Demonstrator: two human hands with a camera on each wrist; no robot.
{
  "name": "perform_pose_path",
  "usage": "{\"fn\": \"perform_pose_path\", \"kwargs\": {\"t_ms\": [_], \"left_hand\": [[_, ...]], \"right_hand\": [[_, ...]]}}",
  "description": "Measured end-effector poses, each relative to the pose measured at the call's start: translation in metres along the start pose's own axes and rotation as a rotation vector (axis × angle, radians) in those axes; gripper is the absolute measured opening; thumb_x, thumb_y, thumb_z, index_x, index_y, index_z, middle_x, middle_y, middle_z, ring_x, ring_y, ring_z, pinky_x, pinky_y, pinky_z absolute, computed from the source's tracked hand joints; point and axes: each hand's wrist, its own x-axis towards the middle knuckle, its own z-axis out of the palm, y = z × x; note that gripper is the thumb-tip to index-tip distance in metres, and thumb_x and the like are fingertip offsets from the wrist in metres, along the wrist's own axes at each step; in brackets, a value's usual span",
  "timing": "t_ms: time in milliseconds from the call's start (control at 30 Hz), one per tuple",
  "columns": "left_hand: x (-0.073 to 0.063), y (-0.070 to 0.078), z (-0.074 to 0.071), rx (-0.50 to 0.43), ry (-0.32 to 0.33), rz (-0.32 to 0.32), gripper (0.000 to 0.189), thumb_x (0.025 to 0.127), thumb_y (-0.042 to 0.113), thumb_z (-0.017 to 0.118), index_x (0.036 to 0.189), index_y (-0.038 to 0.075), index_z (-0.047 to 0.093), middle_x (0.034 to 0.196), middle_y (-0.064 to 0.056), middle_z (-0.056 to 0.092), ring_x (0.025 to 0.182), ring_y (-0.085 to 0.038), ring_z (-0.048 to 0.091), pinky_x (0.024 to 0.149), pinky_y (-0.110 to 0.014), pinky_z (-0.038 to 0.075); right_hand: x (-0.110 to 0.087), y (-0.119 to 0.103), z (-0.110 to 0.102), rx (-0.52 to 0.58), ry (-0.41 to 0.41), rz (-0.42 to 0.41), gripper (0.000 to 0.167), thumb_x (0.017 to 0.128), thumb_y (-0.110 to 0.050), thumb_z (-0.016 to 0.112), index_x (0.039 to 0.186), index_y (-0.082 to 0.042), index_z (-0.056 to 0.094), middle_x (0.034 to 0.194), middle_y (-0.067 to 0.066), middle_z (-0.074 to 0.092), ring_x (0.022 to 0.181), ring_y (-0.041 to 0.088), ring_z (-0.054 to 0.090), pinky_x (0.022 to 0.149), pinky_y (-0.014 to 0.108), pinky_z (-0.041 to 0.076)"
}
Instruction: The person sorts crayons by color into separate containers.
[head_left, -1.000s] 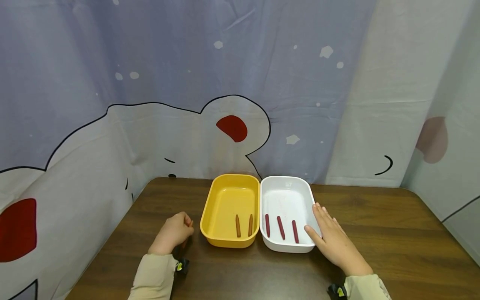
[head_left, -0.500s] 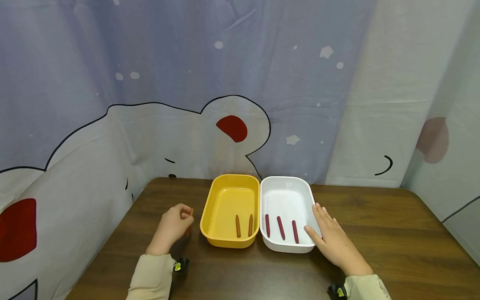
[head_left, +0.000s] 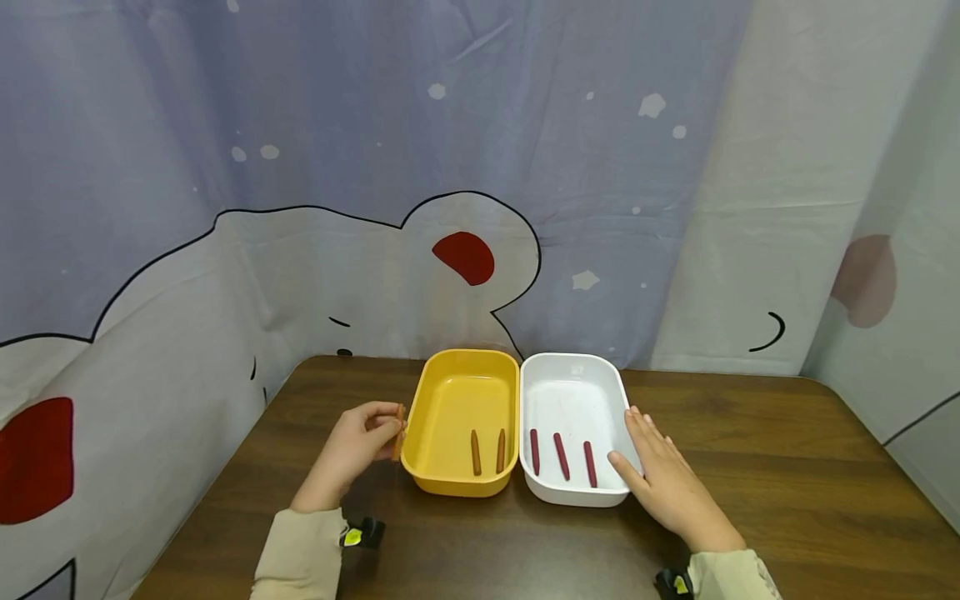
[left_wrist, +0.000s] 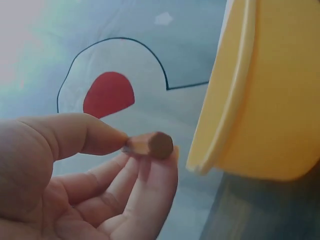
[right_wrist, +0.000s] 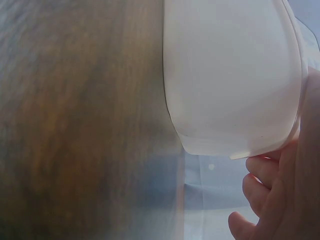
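My left hand [head_left: 352, 448] pinches a brown crayon [head_left: 399, 435] between thumb and fingers, just left of the yellow tray [head_left: 456, 404]. In the left wrist view the flat six-sided end of the crayon [left_wrist: 160, 145] faces the camera, with the tray's wall [left_wrist: 275, 100] to its right. Two brown crayons [head_left: 476, 452] lie in the yellow tray's near right part. Beside it stands the white tray [head_left: 573, 392], with three dark red crayons [head_left: 562, 457] in its near half. My right hand [head_left: 667, 482] rests on the white tray's right rim, fingers straight.
Both trays stand side by side on a dark wooden table [head_left: 757, 467]. A printed curtain [head_left: 360, 275] hangs along the table's back edge and down both sides.
My left hand has lifted and moved right toward the yellow tray, bringing the brown crayon into clear view. The right hand and both trays have stayed in place.
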Motion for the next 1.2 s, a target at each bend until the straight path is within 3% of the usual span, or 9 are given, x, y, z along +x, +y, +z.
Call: {"fn": "perform_pose_path", "kwargs": {"t_ms": [233,367,533,700,933,1200], "left_hand": [[0.001,0.002,0.012,-0.056,-0.013,-0.034,0.037,0.101,0.01,0.062,0.134,-0.005,0.06,0.113,-0.016,0.068,0.099,-0.021,0.068,0.085,-0.042,0.06],[0.005,0.001,0.023,-0.041,0.009,-0.013,0.035,0.1,0.009,0.063,0.133,-0.004,0.062,0.11,-0.015,0.069,0.097,-0.021,0.069,0.083,-0.041,0.06],[0.008,-0.003,0.037,0.03,0.025,0.057,0.033,0.098,0.004,0.065,0.129,-0.008,0.062,0.102,-0.014,0.069,0.091,-0.024,0.071,0.078,-0.039,0.062],[0.006,-0.006,0.048,0.171,0.065,0.105,0.031,0.096,0.004,0.068,0.124,-0.008,0.065,0.099,-0.013,0.07,0.088,-0.024,0.072,0.074,-0.036,0.062],[0.006,-0.004,0.054,0.364,0.142,0.141,0.027,0.095,0.009,0.07,0.118,-0.004,0.069,0.101,-0.012,0.073,0.093,-0.025,0.071,0.081,-0.04,0.06],[0.004,-0.001,0.054,0.383,0.172,0.162,0.023,0.095,0.011,0.068,0.114,-0.001,0.07,0.101,-0.012,0.073,0.094,-0.027,0.071,0.084,-0.043,0.059]], "right_hand": [[0.0,-0.001,0.0,0.003,0.002,0.0,0.077,0.105,-0.046,0.051,0.158,0.005,0.027,0.163,0.024,0.025,0.149,0.048,0.022,0.115,0.068,0.021],[0.0,-0.001,0.0,0.004,0.002,-0.001,0.076,0.105,-0.046,0.051,0.158,0.005,0.027,0.163,0.024,0.025,0.149,0.048,0.022,0.115,0.068,0.02],[0.002,0.0,0.001,0.004,0.001,0.002,0.076,0.106,-0.046,0.051,0.158,0.005,0.027,0.164,0.024,0.024,0.149,0.048,0.022,0.115,0.068,0.02],[0.002,0.0,0.002,0.004,-0.007,0.005,0.077,0.106,-0.046,0.05,0.158,0.004,0.026,0.164,0.023,0.024,0.15,0.047,0.02,0.116,0.068,0.02],[0.003,0.0,0.001,0.001,0.0,0.004,0.076,0.106,-0.045,0.051,0.158,0.005,0.027,0.164,0.024,0.024,0.149,0.048,0.021,0.115,0.068,0.02],[0.002,0.003,0.001,0.0,0.0,0.0,0.076,0.106,-0.046,0.05,0.158,0.005,0.027,0.164,0.024,0.024,0.149,0.048,0.022,0.115,0.068,0.021]]}}
